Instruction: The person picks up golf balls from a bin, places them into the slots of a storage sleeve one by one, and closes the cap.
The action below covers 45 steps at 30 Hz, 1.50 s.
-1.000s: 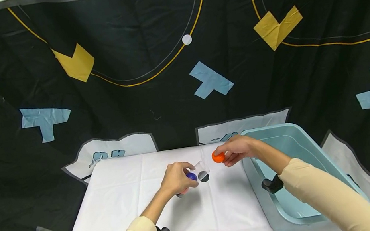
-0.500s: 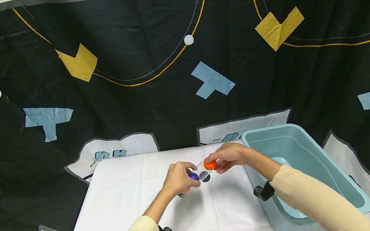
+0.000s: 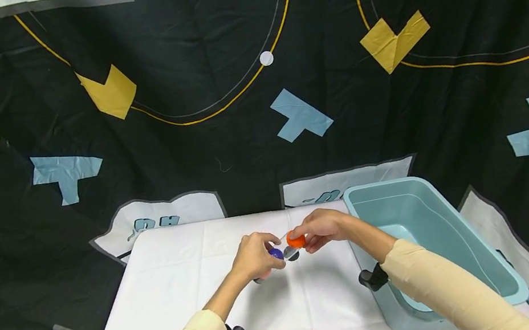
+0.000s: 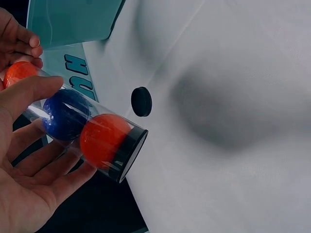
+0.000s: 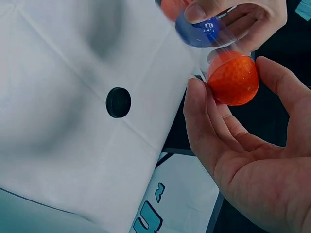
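With my left hand point(image 3: 250, 257) I grasp the clear tube point(image 4: 83, 116), tilted, its open mouth toward my right hand point(image 5: 248, 158), which pinches the orange ball point(image 5: 234, 80) at this mouth, seemingly slightly inside. Deeper sits the blue ball point(image 4: 66, 115). I think I should brace the tube, align the ball straight, and press gently. The black cap point(image 5: 118, 102) lies on the table point(image 3: 338, 303).

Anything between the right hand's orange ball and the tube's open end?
Nothing visible: the right hand holds the orange ball at the mouth of the clear tube. The black cap lies on the table; the blue ball is next inside.
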Tool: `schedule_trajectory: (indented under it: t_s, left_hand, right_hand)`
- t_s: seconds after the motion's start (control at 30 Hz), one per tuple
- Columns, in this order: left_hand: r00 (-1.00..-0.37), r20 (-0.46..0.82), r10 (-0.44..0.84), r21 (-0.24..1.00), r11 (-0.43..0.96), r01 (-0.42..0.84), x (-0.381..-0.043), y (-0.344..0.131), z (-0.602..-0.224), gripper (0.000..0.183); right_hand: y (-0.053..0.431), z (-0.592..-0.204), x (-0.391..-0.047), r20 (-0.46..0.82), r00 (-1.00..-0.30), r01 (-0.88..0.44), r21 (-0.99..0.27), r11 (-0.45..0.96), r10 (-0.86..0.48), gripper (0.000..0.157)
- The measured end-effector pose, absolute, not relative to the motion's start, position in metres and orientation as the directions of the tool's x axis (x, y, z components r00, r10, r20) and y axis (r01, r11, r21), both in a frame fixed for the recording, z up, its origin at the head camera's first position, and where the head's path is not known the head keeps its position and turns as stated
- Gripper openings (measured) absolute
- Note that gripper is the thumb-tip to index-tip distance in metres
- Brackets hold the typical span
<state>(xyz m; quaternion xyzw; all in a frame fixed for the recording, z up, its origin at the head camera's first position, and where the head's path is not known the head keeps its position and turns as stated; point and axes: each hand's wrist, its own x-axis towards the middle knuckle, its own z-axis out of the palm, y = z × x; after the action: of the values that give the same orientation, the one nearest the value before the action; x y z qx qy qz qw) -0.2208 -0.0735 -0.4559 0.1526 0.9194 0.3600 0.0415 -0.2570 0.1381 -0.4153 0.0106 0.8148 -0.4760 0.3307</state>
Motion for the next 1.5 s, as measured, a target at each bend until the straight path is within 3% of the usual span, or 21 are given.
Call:
schedule_trajectory:
  t_s: [0.27, 0.6, 1.03, 1.5]
  left_hand:
    - [-0.950, 0.046, 0.310, 0.673, 0.693, 0.259, -0.221, -0.073, -0.457, 0.035]
    - [-0.956, 0.062, 0.286, 0.674, 0.695, 0.252, -0.220, -0.080, -0.458, 0.037]
    - [-0.969, 0.047, 0.243, 0.682, 0.700, 0.209, -0.220, -0.104, -0.461, 0.035]
    - [-0.982, 0.021, 0.185, 0.688, 0.710, 0.149, -0.217, -0.120, -0.468, 0.037]
  right_hand:
    - [0.141, -0.414, -0.258, -0.572, -0.768, 0.349, -0.751, 0.561, -0.287, 0.044]
    - [0.146, -0.417, -0.260, -0.542, -0.786, 0.347, -0.785, 0.513, -0.297, 0.040]
    - [0.131, -0.446, -0.266, -0.313, -0.937, 0.210, -0.860, 0.464, -0.156, 0.041]
    - [0.103, -0.511, -0.266, -0.153, -0.986, 0.157, -0.778, 0.608, 0.059, 0.047]
